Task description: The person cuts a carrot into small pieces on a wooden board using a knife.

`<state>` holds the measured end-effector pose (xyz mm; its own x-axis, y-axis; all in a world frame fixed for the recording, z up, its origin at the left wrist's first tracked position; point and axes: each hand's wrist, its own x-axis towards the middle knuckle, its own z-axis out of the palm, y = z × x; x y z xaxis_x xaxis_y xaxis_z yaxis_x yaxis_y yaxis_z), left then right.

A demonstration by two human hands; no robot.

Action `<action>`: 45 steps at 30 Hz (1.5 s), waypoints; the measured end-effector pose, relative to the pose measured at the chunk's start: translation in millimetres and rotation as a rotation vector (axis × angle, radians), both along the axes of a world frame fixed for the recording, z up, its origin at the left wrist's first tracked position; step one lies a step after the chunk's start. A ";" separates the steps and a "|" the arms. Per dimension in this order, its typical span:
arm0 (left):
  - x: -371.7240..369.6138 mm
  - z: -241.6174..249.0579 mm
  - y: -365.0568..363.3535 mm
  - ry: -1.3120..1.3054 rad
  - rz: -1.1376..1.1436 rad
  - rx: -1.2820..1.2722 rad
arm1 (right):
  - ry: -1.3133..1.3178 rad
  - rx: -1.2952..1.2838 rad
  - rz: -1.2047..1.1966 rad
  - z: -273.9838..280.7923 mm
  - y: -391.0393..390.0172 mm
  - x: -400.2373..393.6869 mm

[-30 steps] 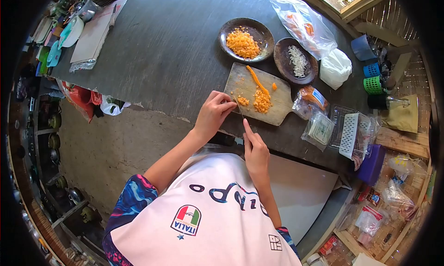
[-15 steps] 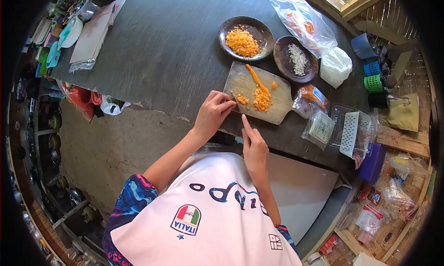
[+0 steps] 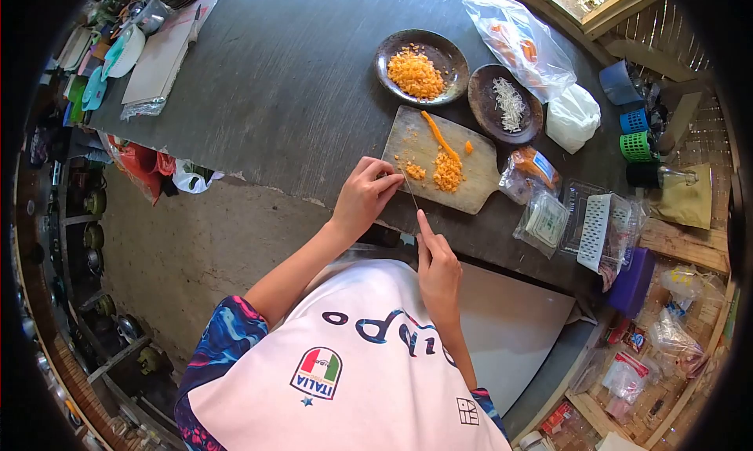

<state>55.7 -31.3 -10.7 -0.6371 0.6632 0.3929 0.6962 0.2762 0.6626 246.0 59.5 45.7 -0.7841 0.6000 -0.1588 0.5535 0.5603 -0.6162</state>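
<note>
At the near left edge of the wooden cutting board (image 3: 478, 176), my left hand (image 3: 365, 194) is closed with its fingertips pinched together. What lies between them is hidden. My right hand (image 3: 439, 269) grips a knife (image 3: 411, 190), its forefinger stretched along the top; the thin blade points away, beside my left fingertips. On the board lie a small heap of diced carrot (image 3: 415, 171), a larger heap of diced carrot (image 3: 447, 174), a long carrot strip (image 3: 441, 134) and a small loose carrot piece (image 3: 469, 147).
Behind the board stand a dark plate of diced carrot (image 3: 416, 73) and a dark plate of white shreds (image 3: 508, 106). To the right are a clear plastic bag (image 3: 518, 39), a white bag (image 3: 572, 118), a packet (image 3: 536, 169) and a white perforated basket (image 3: 594, 230).
My right hand has drawn back slightly toward me with the knife, so more blade shows. My left hand stays at the board's edge. The view has shifted a little.
</note>
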 end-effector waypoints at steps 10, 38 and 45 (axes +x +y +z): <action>-5.9 6.5 1.1 -0.021 -0.004 -0.008 | 0.092 0.005 0.025 -10.7 11.9 -21.5; -3.9 1.8 -2.4 0.003 0.002 -0.004 | 0.068 -0.008 0.023 -19.5 10.8 -32.7; -2.8 -1.2 -3.0 -0.038 0.002 0.022 | 0.025 0.005 0.029 -2.5 6.4 -2.2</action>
